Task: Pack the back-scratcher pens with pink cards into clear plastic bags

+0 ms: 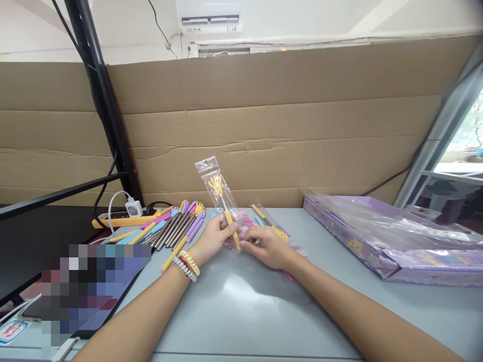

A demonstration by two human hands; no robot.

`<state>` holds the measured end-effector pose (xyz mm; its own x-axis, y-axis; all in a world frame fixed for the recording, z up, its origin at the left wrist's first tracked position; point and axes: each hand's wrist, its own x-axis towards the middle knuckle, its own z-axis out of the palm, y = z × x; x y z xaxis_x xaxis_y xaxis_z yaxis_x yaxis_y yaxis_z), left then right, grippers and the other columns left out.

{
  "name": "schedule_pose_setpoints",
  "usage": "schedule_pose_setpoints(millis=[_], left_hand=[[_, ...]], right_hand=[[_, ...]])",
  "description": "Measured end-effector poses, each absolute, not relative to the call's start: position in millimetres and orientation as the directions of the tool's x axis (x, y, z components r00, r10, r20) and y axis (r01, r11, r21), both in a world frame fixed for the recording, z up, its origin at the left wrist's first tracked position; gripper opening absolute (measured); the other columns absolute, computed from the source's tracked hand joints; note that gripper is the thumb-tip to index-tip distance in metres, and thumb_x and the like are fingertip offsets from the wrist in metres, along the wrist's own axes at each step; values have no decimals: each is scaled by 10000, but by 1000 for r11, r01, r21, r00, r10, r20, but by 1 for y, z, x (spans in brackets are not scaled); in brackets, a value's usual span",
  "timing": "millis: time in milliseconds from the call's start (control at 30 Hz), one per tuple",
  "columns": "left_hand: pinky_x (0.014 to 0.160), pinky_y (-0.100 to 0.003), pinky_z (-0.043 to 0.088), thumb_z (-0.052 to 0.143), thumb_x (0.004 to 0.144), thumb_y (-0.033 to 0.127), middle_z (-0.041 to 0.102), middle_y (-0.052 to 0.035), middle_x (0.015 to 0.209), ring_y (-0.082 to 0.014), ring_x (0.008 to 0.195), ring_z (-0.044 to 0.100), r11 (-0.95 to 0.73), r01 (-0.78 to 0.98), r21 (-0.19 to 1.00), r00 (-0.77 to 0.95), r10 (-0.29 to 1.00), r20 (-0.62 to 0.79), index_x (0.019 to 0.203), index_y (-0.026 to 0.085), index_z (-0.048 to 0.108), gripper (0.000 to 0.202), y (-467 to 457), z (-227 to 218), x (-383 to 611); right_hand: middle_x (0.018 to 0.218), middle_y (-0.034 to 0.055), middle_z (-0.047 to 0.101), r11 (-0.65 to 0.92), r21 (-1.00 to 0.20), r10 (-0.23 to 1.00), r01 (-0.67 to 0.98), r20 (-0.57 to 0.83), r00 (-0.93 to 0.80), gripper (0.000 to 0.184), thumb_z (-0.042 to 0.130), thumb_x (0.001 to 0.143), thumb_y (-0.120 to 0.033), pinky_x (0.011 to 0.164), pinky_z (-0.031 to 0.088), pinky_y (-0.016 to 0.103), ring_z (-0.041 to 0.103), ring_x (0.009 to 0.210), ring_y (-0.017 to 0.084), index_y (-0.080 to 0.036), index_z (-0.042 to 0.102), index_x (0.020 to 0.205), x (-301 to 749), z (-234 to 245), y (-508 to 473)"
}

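A yellow back scratcher [227,217] with a hand-shaped head is inside a clear plastic bag [208,166], tilted upright with its head at the top. My left hand [212,236] is closed around the handle through the bag, thumb on the front. At the handle's lower end my right hand [266,245] is closed, thumb and finger pinching the bag's bottom; part of its grip is hidden. Behind my hands lie several bagged back scratchers [279,233], one of them yellow. Left of my left hand is a pile of loose back scratchers [177,229] in yellow, purple, blue and pink.
To the right stands a purple open box [362,256] with clear plastic bags [339,226] in it. A power strip [128,220] with a white charger [133,207] lies at the back left. A dark tablet-like device [113,296], partly blurred, is at the left. Cardboard [264,125] closes off the back.
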<state>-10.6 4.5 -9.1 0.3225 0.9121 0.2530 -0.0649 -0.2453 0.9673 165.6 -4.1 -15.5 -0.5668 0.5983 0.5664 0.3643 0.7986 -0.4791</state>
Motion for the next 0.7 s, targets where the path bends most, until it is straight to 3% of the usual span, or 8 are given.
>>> schedule_pose_setpoints(millis=[133, 267, 500, 700], left_hand=[[527, -226, 463, 649, 707, 425, 599, 18, 680, -111, 578, 580, -243, -111, 964, 284, 921, 265, 835, 165, 452, 350, 4, -7, -10], [551, -251, 495, 663, 706, 393, 608, 9, 703, -127, 599, 607, -223, -124, 967, 297, 921, 250, 882, 165, 442, 363, 0, -3, -9], [635, -324, 535, 755, 612, 223, 637, -29, 851, -177, 732, 649, -202, -80, 976, 372, 903, 217, 997, 201, 304, 593, -5, -10, -8], [646, -315, 519, 752, 606, 192, 606, 32, 732, -152, 688, 628, -172, 5, 985, 399, 903, 156, 1083, 207, 212, 721, -6, -13, -7]], right_hand=[[648, 13, 649, 657, -623, 753, 425, 513, -412, 168, 556, 769, -250, 554, 415, 236, 557, 592, 124, -174, 609, 629, 165, -13, -6], [550, -5, 581, 543, -701, 840, 462, 455, -297, 201, 565, 729, -282, 485, 366, 226, 487, 508, 109, -168, 554, 563, 165, -13, -5], [511, -13, 531, 497, -724, 866, 479, 448, -222, 226, 564, 709, -319, 458, 326, 216, 434, 485, 100, -167, 522, 547, 164, -14, -3], [499, -15, 522, 515, -716, 857, 471, 448, -255, 228, 570, 694, -290, 449, 311, 212, 430, 473, 95, -168, 495, 515, 162, -16, -6]])
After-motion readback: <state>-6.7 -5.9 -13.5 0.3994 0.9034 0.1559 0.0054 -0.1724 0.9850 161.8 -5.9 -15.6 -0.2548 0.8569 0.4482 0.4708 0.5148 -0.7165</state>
